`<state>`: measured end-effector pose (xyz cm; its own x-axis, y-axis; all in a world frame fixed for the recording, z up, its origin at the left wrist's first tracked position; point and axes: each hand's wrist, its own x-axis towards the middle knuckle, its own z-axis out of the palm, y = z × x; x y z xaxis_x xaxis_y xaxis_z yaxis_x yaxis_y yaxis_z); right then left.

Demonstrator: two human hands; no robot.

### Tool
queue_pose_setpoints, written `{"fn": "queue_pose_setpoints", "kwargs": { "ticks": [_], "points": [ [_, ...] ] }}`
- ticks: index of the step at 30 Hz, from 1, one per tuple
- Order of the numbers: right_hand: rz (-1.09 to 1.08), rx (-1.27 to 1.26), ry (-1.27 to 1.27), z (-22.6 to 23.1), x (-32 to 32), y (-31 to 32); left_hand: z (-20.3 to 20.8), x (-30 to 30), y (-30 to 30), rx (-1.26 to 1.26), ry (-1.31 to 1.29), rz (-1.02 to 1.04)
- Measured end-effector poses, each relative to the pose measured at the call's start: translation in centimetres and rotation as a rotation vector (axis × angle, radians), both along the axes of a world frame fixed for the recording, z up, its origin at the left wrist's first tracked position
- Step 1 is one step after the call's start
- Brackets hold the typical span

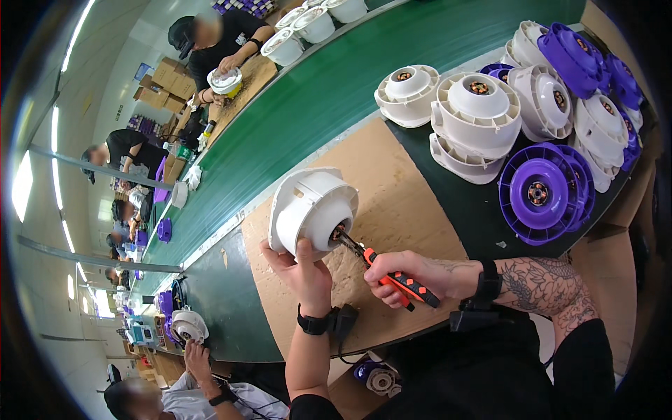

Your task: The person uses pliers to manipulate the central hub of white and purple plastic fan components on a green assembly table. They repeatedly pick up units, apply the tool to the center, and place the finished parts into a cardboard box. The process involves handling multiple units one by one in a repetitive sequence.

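Two hands work over cardboard (pixel 413 203) on a green bench (pixel 227 315). My left fingers (pixel 277 260) cradle a tilted white housing (pixel 299 213), lifted above the cardboard's left half. My right fingers (pixel 385 266) are closed around the handles of red-and-black pliers (pixel 423 291), whose slim tips reach the coppery core (pixel 338 233) in the housing's opening. White print on a co-worker's black shirt (pixel 238 29), across the belt, is too small to read.

Open cardboard spreads between my pliers and the white stack (pixel 479 115) at upper right. Purple housings (pixel 526 185) stand near the bench's right edge, with a cardboard box (pixel 605 287) beyond. Along the far edge runs the green belt (pixel 336 91); the near edge curves just before my body.
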<state>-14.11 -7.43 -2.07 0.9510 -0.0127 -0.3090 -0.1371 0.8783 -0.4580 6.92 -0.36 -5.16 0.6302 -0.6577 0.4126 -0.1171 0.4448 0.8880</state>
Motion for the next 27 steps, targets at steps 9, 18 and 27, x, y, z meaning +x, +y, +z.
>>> {"fn": "queue_pose_setpoints", "kwargs": {
  "ticks": [9,18,27],
  "points": [
    [-0.001,-0.578,0.173,-0.8,0.0,-0.8,1.8,1.6,0.1,0.114,-0.257,0.031],
    [-0.006,-0.905,0.25,1.0,-0.3,-0.7,3.6,0.6,0.6,0.216,-0.246,-0.016],
    [0.058,-0.131,0.036,-1.1,0.2,-0.4,3.7,0.3,-0.3,0.23,-0.011,-0.045]
  ]
}}
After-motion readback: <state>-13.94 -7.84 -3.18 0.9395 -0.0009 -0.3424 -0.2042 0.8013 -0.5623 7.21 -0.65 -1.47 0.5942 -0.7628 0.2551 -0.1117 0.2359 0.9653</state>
